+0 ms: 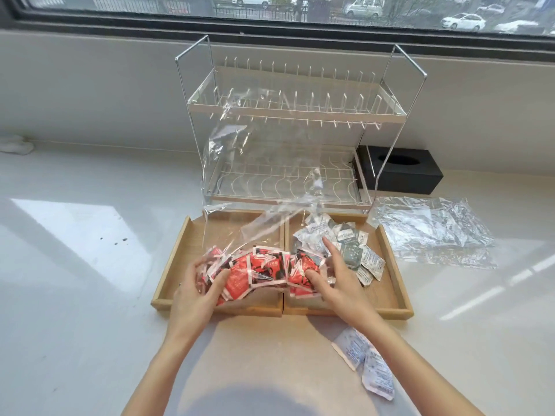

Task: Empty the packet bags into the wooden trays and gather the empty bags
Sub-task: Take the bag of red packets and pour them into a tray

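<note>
Two wooden trays lie side by side: the left tray (192, 235) and the right tray (387, 283). A clear plastic bag (240, 181) full of red packets (261, 271) sits over the join between them, its loose top sticking up. My left hand (195, 289) grips the bag's left end and my right hand (333, 280) grips its right end. White and grey packets (345, 244) fill the right tray. An empty clear bag (432, 229) lies flat on the counter to the right.
A two-tier wire dish rack (288, 115) stands right behind the trays. A black tissue box (402, 172) sits at its right. Two white packets (369, 364) lie on the counter near my right forearm. A window ledge runs along the back.
</note>
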